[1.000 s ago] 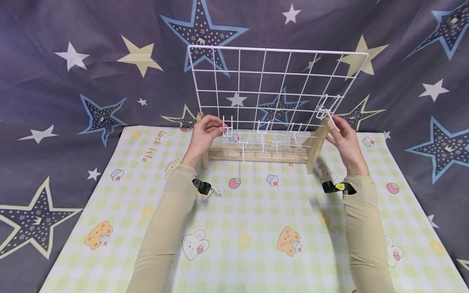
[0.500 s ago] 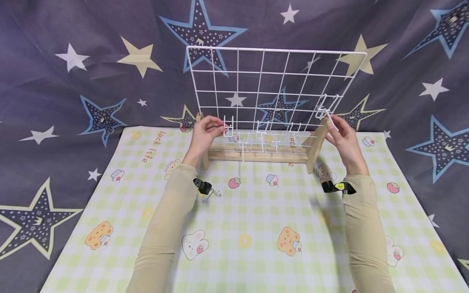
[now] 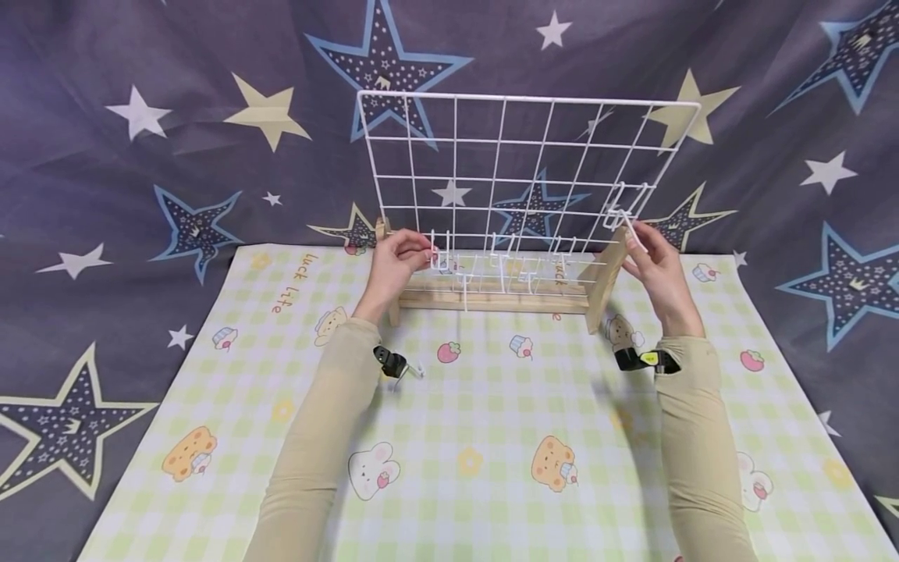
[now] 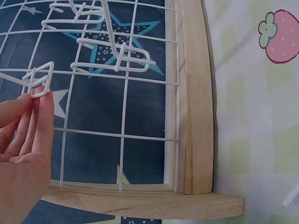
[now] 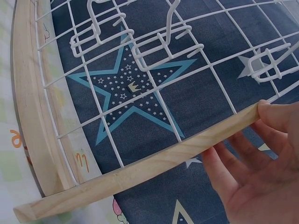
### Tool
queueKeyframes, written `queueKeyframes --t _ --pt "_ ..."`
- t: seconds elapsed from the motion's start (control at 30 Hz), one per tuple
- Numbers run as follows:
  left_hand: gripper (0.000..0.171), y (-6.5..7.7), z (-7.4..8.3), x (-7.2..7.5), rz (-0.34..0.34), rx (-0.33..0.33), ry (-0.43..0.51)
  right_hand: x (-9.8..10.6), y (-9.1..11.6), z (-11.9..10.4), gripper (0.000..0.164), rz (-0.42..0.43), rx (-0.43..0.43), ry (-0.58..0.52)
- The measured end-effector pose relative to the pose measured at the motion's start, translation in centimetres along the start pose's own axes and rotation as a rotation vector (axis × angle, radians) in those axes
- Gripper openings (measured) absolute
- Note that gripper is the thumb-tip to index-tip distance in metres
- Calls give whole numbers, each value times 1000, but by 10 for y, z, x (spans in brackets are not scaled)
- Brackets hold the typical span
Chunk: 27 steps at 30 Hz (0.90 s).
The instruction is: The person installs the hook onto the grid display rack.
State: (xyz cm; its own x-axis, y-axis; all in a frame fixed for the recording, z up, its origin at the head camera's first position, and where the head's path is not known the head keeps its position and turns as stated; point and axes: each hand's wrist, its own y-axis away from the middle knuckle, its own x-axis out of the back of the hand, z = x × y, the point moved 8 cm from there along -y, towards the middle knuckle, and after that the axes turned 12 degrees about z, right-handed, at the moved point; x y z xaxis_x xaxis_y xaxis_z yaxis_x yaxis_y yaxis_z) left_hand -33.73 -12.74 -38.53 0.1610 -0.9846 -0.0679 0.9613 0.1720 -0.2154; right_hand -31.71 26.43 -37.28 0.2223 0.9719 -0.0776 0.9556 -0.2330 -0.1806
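Observation:
A white wire grid panel (image 3: 527,98) stands upright in a wooden base with a beam (image 3: 492,300) between two side pieces. My left hand (image 3: 393,269) pinches a white wire hook (image 4: 41,80) at the grid's lower left, between thumb and fingers. Whether that hook is seated on the wires I cannot tell. My right hand (image 3: 663,273) grips the right wooden side piece (image 5: 163,156), thumb on its upper edge and fingers underneath. Just above that hand, another white hook (image 3: 618,217) hangs on the grid. Several more hooks (image 5: 163,49) sit on the lower wires.
A loose white hook (image 3: 419,371) lies on the checked tablecloth (image 3: 470,406), beside the left wrist's black camera strap (image 3: 389,361). Behind the grid hangs a dark curtain (image 3: 211,47) with stars.
My left hand has lowered slightly and shifted a little right, with the pinched hook moving along. The right hand keeps its grip on the wooden side piece.

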Motion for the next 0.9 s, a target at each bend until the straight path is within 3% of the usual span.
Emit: queueKeyframes --t 0.57,0.9 --pt "18 5 -6 6 -28 16 -99 -1 0 1 42 3 -9 10" --pt "18 12 -10 13 -74 28 -79 -1 0 1 46 3 -9 7"
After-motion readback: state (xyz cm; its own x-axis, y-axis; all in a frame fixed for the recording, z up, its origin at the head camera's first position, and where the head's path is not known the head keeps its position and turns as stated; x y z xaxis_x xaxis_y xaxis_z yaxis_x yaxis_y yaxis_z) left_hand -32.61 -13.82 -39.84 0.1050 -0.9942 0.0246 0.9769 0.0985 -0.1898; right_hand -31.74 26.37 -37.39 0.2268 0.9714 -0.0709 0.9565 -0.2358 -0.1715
